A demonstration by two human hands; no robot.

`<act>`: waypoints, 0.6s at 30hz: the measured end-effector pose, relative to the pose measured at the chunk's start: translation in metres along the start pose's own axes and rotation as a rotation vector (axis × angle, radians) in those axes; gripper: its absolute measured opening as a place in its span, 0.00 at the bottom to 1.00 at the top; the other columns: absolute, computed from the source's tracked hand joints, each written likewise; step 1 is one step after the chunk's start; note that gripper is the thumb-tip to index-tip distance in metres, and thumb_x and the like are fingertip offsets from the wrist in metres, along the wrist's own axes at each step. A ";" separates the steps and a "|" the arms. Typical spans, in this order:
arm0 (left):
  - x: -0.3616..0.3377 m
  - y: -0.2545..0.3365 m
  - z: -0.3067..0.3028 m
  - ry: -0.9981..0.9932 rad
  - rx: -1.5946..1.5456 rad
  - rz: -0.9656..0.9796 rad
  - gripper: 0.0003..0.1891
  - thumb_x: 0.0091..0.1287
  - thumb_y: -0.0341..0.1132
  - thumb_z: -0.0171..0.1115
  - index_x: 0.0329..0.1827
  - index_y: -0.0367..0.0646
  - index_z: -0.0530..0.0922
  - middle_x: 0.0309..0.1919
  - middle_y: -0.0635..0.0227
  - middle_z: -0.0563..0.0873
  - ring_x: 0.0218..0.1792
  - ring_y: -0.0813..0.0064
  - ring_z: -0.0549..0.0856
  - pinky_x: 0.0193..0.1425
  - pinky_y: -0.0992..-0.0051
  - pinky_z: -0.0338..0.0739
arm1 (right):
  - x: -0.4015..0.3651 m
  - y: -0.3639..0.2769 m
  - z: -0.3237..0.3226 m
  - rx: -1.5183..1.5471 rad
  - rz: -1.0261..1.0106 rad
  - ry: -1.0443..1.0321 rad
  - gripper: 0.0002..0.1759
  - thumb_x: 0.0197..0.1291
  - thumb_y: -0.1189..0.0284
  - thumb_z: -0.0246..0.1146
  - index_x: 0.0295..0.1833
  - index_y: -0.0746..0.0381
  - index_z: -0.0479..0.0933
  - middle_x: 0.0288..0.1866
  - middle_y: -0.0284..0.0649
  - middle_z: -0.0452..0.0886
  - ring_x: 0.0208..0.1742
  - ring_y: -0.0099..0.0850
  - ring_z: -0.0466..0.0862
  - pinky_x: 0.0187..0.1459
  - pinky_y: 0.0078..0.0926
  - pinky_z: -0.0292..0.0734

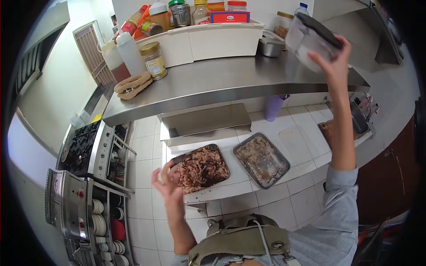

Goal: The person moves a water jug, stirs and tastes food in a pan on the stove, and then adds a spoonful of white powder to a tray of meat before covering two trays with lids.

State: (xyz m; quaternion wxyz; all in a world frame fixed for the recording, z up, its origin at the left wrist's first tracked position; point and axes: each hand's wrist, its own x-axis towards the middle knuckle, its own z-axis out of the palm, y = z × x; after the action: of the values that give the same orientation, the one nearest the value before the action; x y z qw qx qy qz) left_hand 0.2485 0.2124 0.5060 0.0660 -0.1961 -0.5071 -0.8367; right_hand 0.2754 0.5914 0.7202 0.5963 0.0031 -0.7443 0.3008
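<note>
High over the right end of the steel shelf, my right hand [335,62] grips a clear plastic container [306,44] with a black lid, held tilted. Inside it something pale shows. My left hand [169,182] is raised with its fingers apart and nothing in them, overlapping the left edge of a dark tray [226,170] in this view. Chopped, reddish-brown meat [199,166] covers much of that tray. To its right lies a second metal tray [262,159], coated with greyish-brown residue.
The steel shelf [213,80] crosses above the white counter. On it stand a white bin [222,42] of bottles and jars, a yellow-lidded jar [154,62] and a lidded steel container [270,44]. A purple jug [274,107] stands below. A gas stove [84,146] is left.
</note>
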 end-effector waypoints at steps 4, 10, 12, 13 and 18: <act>-0.040 0.009 -0.066 0.349 0.149 0.024 0.35 0.56 0.46 0.55 0.63 0.50 0.49 0.64 0.57 0.58 0.62 0.62 0.59 0.66 0.59 0.43 | 0.063 0.050 0.039 -0.157 -0.007 -0.100 0.49 0.33 0.58 0.73 0.58 0.65 0.54 0.50 0.47 0.67 0.50 0.35 0.71 0.51 0.27 0.67; -0.116 0.037 -0.110 0.681 0.222 0.143 0.28 0.63 0.43 0.49 0.63 0.51 0.49 0.64 0.59 0.59 0.63 0.61 0.58 0.66 0.59 0.39 | 0.102 0.096 0.081 -0.080 0.186 -0.182 0.54 0.32 0.53 0.72 0.60 0.68 0.50 0.50 0.52 0.68 0.51 0.37 0.72 0.51 0.29 0.67; -0.134 0.046 -0.110 0.765 0.268 0.153 0.27 0.64 0.43 0.48 0.63 0.51 0.49 0.64 0.59 0.59 0.63 0.62 0.58 0.66 0.62 0.42 | 0.105 0.103 0.081 0.084 0.264 -0.242 0.56 0.33 0.54 0.71 0.61 0.70 0.46 0.50 0.53 0.68 0.51 0.38 0.73 0.51 0.29 0.67; -0.141 0.047 -0.111 0.777 0.270 0.158 0.27 0.64 0.43 0.48 0.63 0.51 0.49 0.64 0.59 0.59 0.63 0.62 0.58 0.66 0.62 0.42 | 0.106 0.103 0.082 -0.038 0.319 -0.204 0.56 0.35 0.56 0.71 0.62 0.70 0.44 0.51 0.53 0.68 0.51 0.38 0.73 0.52 0.28 0.67; -0.156 0.058 -0.104 0.875 0.293 0.183 0.26 0.63 0.43 0.49 0.61 0.51 0.50 0.62 0.61 0.60 0.62 0.64 0.58 0.65 0.62 0.45 | 0.103 0.111 0.085 0.141 0.337 -0.178 0.59 0.30 0.54 0.72 0.63 0.70 0.45 0.52 0.57 0.64 0.51 0.42 0.72 0.50 0.31 0.69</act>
State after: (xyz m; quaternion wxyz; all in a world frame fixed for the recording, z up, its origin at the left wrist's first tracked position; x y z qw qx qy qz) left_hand 0.3823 0.0800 0.4500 0.3739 0.1427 -0.5250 -0.7511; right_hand 0.1306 0.6803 0.7534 0.4679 -0.0532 -0.7610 0.4462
